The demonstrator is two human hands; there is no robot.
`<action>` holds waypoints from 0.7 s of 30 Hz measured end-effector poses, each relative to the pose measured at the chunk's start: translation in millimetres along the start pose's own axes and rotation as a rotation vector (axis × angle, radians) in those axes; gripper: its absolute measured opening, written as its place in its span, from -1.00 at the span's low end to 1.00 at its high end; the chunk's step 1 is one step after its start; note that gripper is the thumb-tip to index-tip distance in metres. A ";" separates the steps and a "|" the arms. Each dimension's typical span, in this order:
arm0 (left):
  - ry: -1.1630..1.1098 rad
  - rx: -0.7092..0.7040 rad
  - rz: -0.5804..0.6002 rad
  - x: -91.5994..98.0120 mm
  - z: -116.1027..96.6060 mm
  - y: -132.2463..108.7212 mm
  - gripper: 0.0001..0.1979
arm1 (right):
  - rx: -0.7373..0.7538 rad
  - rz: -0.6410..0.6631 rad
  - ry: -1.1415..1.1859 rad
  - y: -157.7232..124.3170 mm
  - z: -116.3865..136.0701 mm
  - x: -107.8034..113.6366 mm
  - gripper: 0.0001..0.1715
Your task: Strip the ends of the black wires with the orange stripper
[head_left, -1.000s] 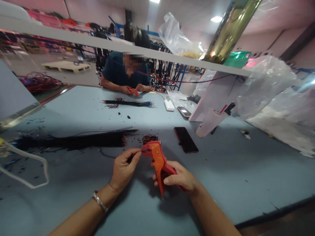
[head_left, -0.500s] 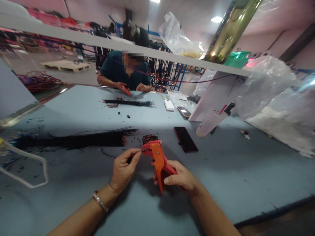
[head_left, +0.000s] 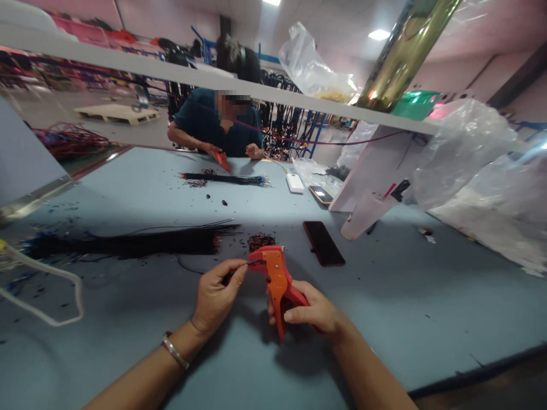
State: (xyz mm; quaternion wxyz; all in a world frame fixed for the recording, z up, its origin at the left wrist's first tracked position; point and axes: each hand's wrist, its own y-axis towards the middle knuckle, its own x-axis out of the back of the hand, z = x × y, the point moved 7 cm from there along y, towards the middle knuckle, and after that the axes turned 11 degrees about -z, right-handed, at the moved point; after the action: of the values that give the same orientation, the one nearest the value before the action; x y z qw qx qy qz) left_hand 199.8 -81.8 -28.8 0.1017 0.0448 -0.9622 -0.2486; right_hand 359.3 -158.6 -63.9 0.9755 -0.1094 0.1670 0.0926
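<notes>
My right hand (head_left: pixel 314 311) is wrapped round the handles of an orange and red wire stripper (head_left: pixel 276 279), whose jaws point up and left. My left hand (head_left: pixel 217 291) pinches the end of a thin black wire (head_left: pixel 188 267) and holds it at the stripper's jaws. The wire trails left across the blue table (head_left: pixel 384 296). A long bundle of black wires (head_left: pixel 128 244) lies just beyond my left hand. A small heap of stripped bits (head_left: pixel 260 240) sits right behind the stripper's head.
A dark phone (head_left: pixel 323 243) lies to the right of the stripper. Across the table a person (head_left: pixel 213 122) works with a red tool over another wire bundle (head_left: pixel 226 179). A white box (head_left: pixel 294 182), a second phone (head_left: pixel 321 195) and plastic bags (head_left: pixel 465 154) stand at the right.
My hands and the stripper have stayed almost still. The person opposite has shifted their red tool a little to the left.
</notes>
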 end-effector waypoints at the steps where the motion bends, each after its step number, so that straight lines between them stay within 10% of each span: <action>1: -0.003 0.000 0.001 0.0 -0.1 0.1 -0.85 | -0.001 0.004 -0.003 -0.2 -0.2 -0.4 -0.46; 21: -0.016 0.034 -0.004 0.0 -2.9 -0.7 -0.83 | 0.065 0.033 -0.068 -1.4 5.4 -1.5 -0.47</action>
State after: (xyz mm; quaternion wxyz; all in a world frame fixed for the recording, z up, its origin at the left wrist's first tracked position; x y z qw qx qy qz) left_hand 200.5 -83.8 -26.6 0.0928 0.0463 -0.9671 -0.2325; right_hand 359.9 -158.8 -58.2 0.9820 -0.0716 0.1383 0.1068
